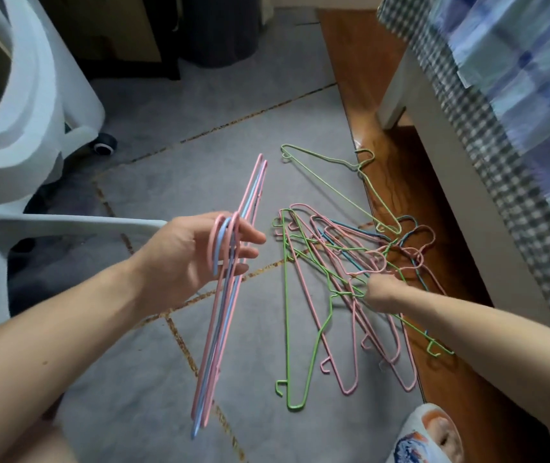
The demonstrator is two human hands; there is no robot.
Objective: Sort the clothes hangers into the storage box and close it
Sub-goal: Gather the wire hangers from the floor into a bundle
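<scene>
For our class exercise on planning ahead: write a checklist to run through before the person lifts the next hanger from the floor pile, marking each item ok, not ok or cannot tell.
1. Left hand holds the gathered bundle by its hooks: ok.
2. Bundle lies aligned, pink and blue together: ok.
3. Right hand has reached the floor pile: ok.
4. Right fingers grip a single hanger: cannot tell, they are hidden.
5. Pile is free of tangles: not ok, the hangers cross and interlock.
6. Storage box is within reach: cannot tell, none is in view.
</scene>
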